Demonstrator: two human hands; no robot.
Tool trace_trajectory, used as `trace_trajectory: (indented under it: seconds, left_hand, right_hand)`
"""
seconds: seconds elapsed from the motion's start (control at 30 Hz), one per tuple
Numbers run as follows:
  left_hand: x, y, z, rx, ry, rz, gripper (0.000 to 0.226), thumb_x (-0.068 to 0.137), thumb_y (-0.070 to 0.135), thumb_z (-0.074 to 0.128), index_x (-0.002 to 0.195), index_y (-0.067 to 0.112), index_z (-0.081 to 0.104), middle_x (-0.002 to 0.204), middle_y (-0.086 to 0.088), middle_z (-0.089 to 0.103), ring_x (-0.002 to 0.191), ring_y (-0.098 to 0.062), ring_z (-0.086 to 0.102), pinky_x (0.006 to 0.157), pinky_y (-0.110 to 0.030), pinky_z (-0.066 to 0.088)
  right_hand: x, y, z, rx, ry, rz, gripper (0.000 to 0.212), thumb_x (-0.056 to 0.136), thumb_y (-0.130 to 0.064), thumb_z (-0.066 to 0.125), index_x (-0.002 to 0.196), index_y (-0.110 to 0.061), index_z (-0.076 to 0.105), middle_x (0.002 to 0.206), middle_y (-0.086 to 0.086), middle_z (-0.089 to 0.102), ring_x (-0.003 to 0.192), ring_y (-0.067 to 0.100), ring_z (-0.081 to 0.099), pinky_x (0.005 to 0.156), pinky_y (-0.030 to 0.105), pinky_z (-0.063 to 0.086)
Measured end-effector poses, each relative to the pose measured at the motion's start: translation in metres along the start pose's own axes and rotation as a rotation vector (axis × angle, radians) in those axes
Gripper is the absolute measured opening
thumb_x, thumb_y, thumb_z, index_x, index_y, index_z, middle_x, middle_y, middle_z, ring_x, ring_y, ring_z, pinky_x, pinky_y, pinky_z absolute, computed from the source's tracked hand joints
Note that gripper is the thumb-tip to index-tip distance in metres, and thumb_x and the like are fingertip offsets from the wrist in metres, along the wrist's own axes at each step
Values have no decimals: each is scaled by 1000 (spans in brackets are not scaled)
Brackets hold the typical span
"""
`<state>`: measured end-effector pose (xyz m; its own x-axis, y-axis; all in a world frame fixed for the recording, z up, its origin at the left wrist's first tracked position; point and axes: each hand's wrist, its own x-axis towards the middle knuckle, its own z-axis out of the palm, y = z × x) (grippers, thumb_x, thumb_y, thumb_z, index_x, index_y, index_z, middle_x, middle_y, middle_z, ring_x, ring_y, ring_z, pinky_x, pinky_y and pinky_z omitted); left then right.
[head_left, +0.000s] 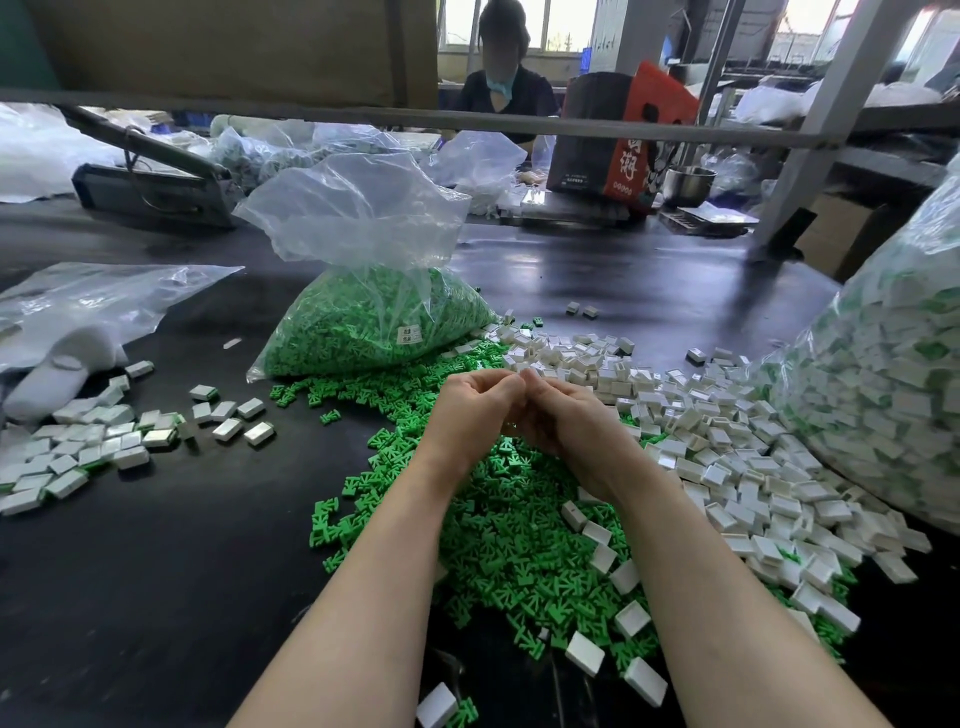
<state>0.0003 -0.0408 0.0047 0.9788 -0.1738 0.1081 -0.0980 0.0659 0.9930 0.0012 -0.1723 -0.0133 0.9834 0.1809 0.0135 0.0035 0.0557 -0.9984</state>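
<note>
1. You have one view only: a camera worn on your head, facing forward and down along your forearms.
2. It sits close above the bench, with your left hand and right hand meeting mid-view.
3. Its wide lens bends the edges and reaches as far as a person seated across the bench.

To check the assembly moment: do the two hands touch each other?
Touching. The head view shows the left hand and right hand meeting at the fingertips, with no gap.
</note>
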Motion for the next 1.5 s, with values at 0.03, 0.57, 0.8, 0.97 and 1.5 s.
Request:
trace_trajectory:
  seconds: [0.03,0.57,0.8,0.97,1.5]
  left_hand:
    - [0,0,-1,3,-10,-8,25,91,2,53,74,9,71,55,4,63,50,-8,59,50,-18,48]
    - [11,-3,-77,361,247,-49,12,84,28,74,93,21,74,79,8,73,70,-4,65,56,-16,48]
    - [-5,-12,-143,911,688,-317,21,80,34,74,91,17,74,101,-14,71,98,-35,64,80,-38,48]
    - [-11,-9,-145,1058,807,-477,32,84,24,62,112,10,67,118,-20,64,113,-42,57,94,-46,43]
    - [14,14,-31,737,200,78,7,89,22,67,84,25,63,78,11,64,71,-5,61,57,-20,47]
  right_hand:
    - [0,-1,1,3,5,17,53,93,-51,52,98,-1,69,61,-5,56,54,8,46,47,17,37]
    - [-3,-22,-11,-301,177,14,36,103,-28,46,77,-10,64,57,0,58,45,5,48,43,14,35]
    - [-6,-23,-30,-586,334,9,28,100,-24,53,77,-15,65,64,3,63,59,16,54,60,28,44]
    - [-9,-26,-46,-870,416,72,19,96,-29,59,89,-11,64,81,8,68,79,25,64,74,39,52]
    - [-6,-15,-35,-1322,345,120,36,92,-48,60,112,-18,61,108,1,64,100,19,59,85,31,50]
